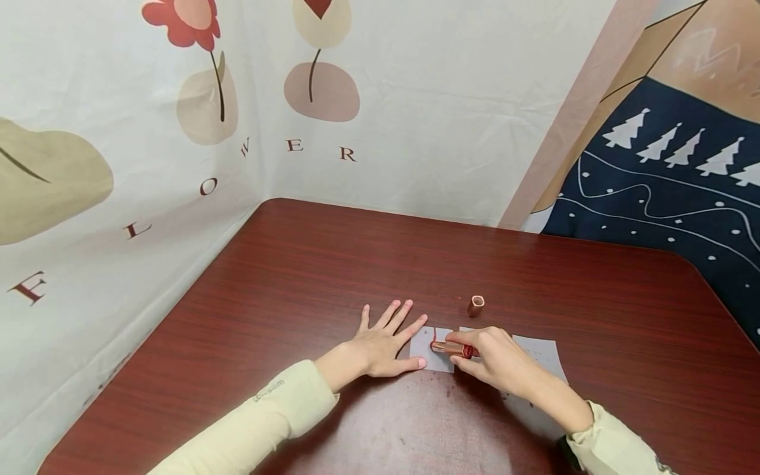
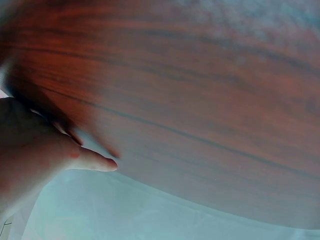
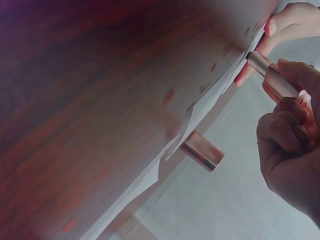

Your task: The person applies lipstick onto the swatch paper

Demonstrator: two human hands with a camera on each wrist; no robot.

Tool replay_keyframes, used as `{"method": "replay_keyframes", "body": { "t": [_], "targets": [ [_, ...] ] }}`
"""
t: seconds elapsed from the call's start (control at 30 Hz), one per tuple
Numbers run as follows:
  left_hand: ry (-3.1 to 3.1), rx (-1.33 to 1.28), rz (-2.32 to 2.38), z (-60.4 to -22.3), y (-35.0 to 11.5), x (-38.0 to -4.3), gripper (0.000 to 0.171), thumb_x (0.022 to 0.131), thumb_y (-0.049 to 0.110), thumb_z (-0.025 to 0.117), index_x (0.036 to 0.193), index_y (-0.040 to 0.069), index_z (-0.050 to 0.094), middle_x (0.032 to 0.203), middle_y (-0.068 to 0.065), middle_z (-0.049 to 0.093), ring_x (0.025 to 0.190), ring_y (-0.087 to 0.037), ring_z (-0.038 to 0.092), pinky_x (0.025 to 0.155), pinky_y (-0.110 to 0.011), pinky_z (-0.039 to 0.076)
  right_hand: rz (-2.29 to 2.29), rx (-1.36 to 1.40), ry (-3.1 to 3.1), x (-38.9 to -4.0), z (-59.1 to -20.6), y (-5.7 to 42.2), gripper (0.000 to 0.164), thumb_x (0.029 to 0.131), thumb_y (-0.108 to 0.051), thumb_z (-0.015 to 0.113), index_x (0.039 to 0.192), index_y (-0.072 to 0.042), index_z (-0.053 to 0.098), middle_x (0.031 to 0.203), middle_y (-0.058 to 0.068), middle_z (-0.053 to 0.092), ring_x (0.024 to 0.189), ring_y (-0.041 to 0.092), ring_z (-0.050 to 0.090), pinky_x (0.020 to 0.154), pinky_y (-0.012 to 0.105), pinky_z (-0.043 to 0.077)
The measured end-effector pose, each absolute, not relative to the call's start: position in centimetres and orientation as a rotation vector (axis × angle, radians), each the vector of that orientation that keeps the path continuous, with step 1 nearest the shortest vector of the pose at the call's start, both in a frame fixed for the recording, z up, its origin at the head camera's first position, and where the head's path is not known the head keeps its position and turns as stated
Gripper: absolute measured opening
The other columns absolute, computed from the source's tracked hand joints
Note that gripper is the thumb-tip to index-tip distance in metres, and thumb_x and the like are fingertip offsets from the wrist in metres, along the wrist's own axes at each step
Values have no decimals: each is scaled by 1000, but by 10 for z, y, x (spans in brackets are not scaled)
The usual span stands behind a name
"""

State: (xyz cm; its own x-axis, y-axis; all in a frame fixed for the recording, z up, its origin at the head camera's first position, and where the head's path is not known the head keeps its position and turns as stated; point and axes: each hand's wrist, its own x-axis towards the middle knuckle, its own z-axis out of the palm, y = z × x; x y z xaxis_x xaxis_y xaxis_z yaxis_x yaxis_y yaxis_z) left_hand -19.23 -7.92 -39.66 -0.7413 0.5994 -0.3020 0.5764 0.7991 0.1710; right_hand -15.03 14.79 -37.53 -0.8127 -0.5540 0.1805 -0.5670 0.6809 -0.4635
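My right hand pinches a rose-gold lipstick between thumb and fingers, the tube tilted nearly flat. Its red tip meets a small white paper, where a red line runs up from it. In the right wrist view the lipstick points down at the paper's edge, with other fingers curled below it. My left hand lies spread on the table, thumb and index fingertips at the paper's left side. Behind the papers stands the lipstick cap, hollow end up.
Another white paper lies to the right, partly under my right forearm. Small red smudges dot the dark red wooden table. Printed cloth hangs along the table's back and left edges.
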Motion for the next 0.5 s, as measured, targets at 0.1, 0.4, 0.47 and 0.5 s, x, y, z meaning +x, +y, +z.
{"method": "replay_keyframes", "body": {
  "t": [0.1,0.4,0.47,0.5],
  "targets": [
    [2647,893,90,-397,-79,-192,76,87,71,31,150,35,6,156,1,-6,141,-18,-6,103,-62,-1,801,955,-2857,-150,-375,148,26,80,-13,72,105,-5,69,66,-14,53,49,-3,32,43,18,30],
    [2646,889,77,-398,-79,-193,77,86,72,30,150,36,5,156,2,-7,140,-17,-7,103,-62,-2,814,965,-2861,-149,-375,148,26,81,-12,72,106,-4,69,62,-16,48,48,-4,30,42,18,29],
    [2649,888,75,-398,-79,-193,77,86,72,30,150,36,5,156,2,-7,140,-17,-7,103,-62,-2,822,969,-2855,-149,-375,148,26,81,-12,72,106,-4,69,62,-16,48,48,-4,31,42,18,29],
    [2650,888,76,-398,-79,-193,77,86,72,30,150,36,5,156,2,-7,140,-17,-7,103,-62,-2,823,970,-2855,-149,-375,148,26,81,-12,72,106,-4,69,62,-16,48,48,-4,31,42,18,29]
  ]
}}
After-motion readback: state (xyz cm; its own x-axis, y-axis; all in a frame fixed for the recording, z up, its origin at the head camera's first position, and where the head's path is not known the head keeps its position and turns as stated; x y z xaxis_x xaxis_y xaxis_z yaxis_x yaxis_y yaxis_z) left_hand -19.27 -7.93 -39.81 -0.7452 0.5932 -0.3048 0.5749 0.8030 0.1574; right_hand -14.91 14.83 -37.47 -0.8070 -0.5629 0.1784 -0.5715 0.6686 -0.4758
